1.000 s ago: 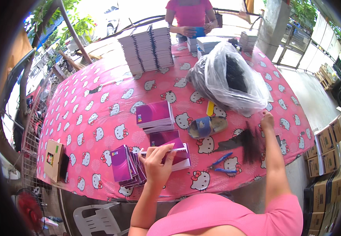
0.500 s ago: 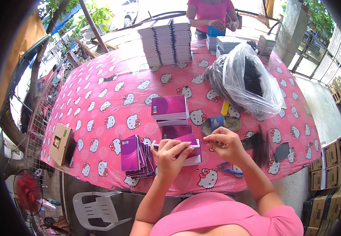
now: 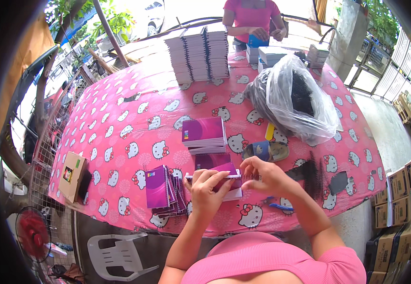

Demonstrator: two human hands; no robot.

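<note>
A purple-covered notebook [image 3: 222, 186] is gripped in my left hand [image 3: 206, 186], its bound edge turned upward, thumb and fingers pressed on it. From its right end a thin black spiral coil [image 3: 254, 177] sticks out. My right hand [image 3: 267, 176] is around that coil, thumb and forefinger apart in a C shape close to the notebook's end. Another purple notebook [image 3: 212, 160] lies just beyond my left hand. Farther away stands a neat stack of purple notebooks [image 3: 203, 130], and to the left is a slanting pile of them [image 3: 156, 188].
Loose black coils [image 3: 313, 177], blue-handled pliers [image 3: 280, 206] and a small tray [image 3: 277, 151] lie on the right. Behind them sits a plastic bag of black coils [image 3: 305, 99]. Tall notebook stacks [image 3: 198, 54] stand far off; across the table another person [image 3: 253, 21] handles blue notebooks. A cardboard box [image 3: 73, 175] is at left.
My right hand has shifted slightly left to the notebook's end, and its thumb and forefinger have spread from a pinch on the coil. My left hand keeps its grip.
</note>
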